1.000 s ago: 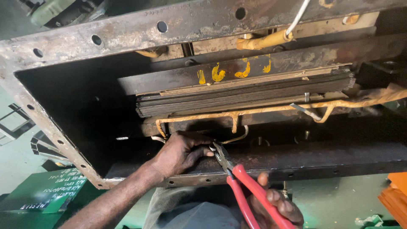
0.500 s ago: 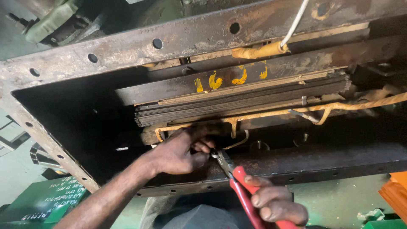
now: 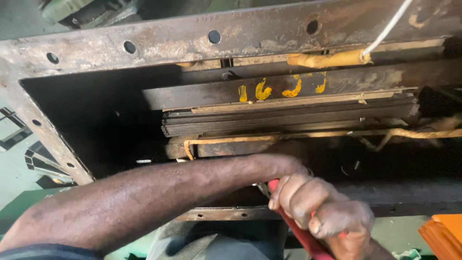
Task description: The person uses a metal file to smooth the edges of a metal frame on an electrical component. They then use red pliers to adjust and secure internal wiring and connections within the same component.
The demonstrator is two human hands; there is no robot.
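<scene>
rusty frame (image 3: 144, 38), stacked plates (image 3: 288, 118), orange block (image 3: 445, 233)

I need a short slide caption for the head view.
Right hand grips red-handled pliers inside a rusty metal frame.

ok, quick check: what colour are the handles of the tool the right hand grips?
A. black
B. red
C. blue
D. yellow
B: the right hand is wrapped around pliers whose handles show red above and below the fingers, at the lower edge of the rusty metal frame.
</scene>
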